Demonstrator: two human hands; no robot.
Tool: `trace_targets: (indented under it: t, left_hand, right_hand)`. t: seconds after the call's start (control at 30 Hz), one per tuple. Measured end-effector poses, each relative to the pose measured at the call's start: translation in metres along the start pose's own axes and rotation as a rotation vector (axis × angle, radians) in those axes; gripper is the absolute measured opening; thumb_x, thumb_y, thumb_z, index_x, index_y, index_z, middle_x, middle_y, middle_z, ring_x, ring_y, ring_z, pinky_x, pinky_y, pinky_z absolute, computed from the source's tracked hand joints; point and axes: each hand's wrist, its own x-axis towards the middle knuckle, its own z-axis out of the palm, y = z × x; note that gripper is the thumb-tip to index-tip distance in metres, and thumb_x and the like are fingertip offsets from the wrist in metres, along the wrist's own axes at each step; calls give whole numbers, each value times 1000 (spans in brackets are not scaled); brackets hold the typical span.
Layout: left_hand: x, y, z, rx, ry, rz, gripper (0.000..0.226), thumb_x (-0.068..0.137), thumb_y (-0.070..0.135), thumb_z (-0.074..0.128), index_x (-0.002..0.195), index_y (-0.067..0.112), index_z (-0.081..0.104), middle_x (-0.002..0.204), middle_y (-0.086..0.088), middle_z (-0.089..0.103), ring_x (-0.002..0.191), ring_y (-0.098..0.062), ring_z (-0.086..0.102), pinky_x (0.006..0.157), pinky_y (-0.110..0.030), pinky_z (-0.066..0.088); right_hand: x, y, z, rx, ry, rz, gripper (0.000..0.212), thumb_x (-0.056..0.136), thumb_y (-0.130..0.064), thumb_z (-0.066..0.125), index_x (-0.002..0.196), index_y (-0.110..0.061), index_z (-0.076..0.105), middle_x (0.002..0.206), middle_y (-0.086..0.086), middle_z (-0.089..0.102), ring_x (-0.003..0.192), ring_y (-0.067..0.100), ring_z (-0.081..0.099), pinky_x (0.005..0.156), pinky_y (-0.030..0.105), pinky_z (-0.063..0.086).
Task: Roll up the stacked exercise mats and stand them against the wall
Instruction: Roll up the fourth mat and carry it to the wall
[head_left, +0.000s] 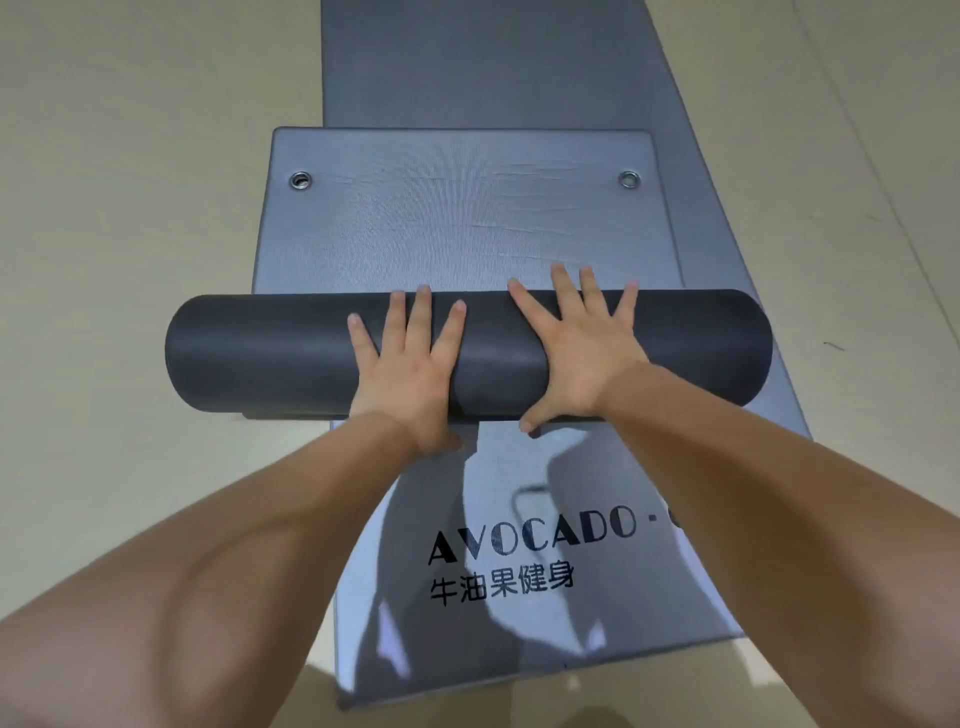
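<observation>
A dark grey roll of mat (270, 353) lies crosswise in the middle of the view. Beyond it the unrolled end of the same top mat (467, 218) lies flat, with two metal eyelets near its far corners. My left hand (410, 369) presses on the roll with straight, spread fingers. My right hand (576, 348) lies flat over the roll too, its thumb down on the near side. Underneath, a longer grey-blue mat (519, 561) with black "AVOCADO" lettering stretches from near me to the far end.
Pale beige floor (130, 182) surrounds the mats on both sides. The lower mat runs on past the top of the view. No wall is in sight.
</observation>
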Motion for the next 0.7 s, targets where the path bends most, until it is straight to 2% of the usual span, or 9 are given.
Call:
trace_targets:
  t: [0.1, 0.17, 0.27, 0.33, 0.43, 0.53, 0.7]
  left_hand:
    - [32, -9, -19, -15, -41, 9, 163, 41, 84, 80, 159, 26, -16, 169, -11, -12, 155, -37, -15, 117, -72, -4]
    - [49, -13, -27, -6, -62, 11, 165, 37, 86, 80, 160, 27, -13, 170, -9, -8, 156, -36, -12, 117, -72, -1]
    - [59, -17, -27, 12, -20, 32, 161, 38, 83, 82, 161, 28, -6, 169, -8, -5, 156, -34, -4, 116, -73, 3]
    - [58, -19, -19, 31, 59, 88, 151, 41, 79, 83, 160, 28, 5, 167, -7, 10, 154, -33, 10, 116, -74, 9]
    - [56, -19, -7, 33, 149, 105, 135, 52, 70, 82, 159, 24, 12, 163, -7, 22, 152, -32, 17, 116, -73, 11]
    - [56, -13, -7, 1, 140, 64, 128, 60, 69, 80, 159, 22, 14, 162, -10, 24, 152, -33, 16, 116, -72, 7]
    - [49, -8, -11, 27, 124, 74, 107, 72, 59, 77, 155, 21, 20, 153, -9, 35, 148, -31, 25, 115, -73, 13]
  right_hand:
    - [1, -8, 4, -98, 99, -59, 159, 51, -85, 79, 157, -37, -29, 169, 17, -26, 156, 43, -23, 116, 79, -7]
    - [5, -15, 9, -87, 85, -17, 157, 56, -77, 84, 156, -38, -31, 169, 19, -25, 156, 45, -21, 117, 78, -6]
    - [20, -14, 6, -43, 44, 25, 152, 61, -55, 91, 157, -42, -26, 171, 24, -5, 158, 45, -5, 120, 75, 2]
    - [30, -9, -2, -45, 16, 7, 150, 59, -45, 93, 159, -42, -19, 167, 25, 15, 156, 43, 12, 121, 72, 9]
    - [42, -3, -9, -52, 10, -41, 141, 58, -45, 89, 162, -42, -6, 146, 17, 44, 139, 37, 40, 117, 66, 24]
    - [47, 0, -12, -44, 13, -62, 130, 62, -50, 87, 161, -43, 3, 129, 11, 54, 121, 33, 53, 107, 58, 37]
    - [35, -4, -8, -39, 19, -44, 120, 69, -46, 83, 162, -43, 7, 122, 8, 57, 112, 31, 57, 100, 51, 40]
